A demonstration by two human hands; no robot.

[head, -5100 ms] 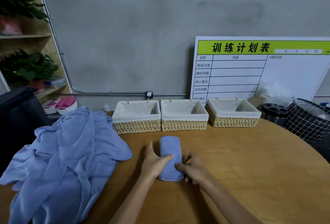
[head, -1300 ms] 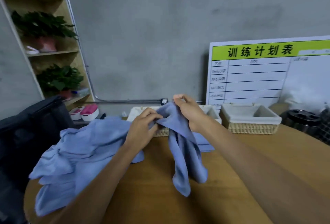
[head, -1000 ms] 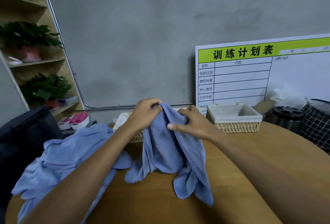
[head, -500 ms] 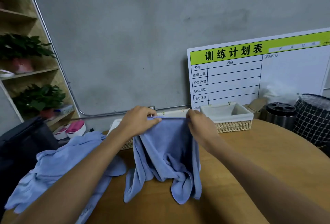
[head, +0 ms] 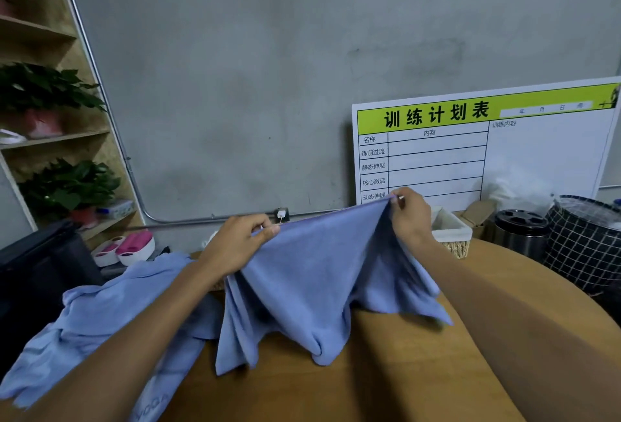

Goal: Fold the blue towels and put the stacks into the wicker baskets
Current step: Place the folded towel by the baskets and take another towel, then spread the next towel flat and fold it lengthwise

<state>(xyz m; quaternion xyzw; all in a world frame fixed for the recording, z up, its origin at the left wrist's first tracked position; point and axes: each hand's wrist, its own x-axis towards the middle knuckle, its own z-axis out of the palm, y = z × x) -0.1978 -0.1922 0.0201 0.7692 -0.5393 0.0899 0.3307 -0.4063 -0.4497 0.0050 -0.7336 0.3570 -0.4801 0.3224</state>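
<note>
Above the wooden surface (head: 386,381), both hands hold one blue towel (head: 312,287) stretched between them. Left hand (head: 235,247) pinches one top corner, right hand (head: 408,216) pinches the other; lower folds rest on the surface. Loose towels (head: 100,321) lie left. One wicker basket (head: 452,236) shows far right.

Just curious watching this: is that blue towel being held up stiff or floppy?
Probably floppy: the blue towel sags between the left hand and right hand pinching its top edge. Likely light, since fingertips alone lift it. Its lower folds crumple on the table.
</note>
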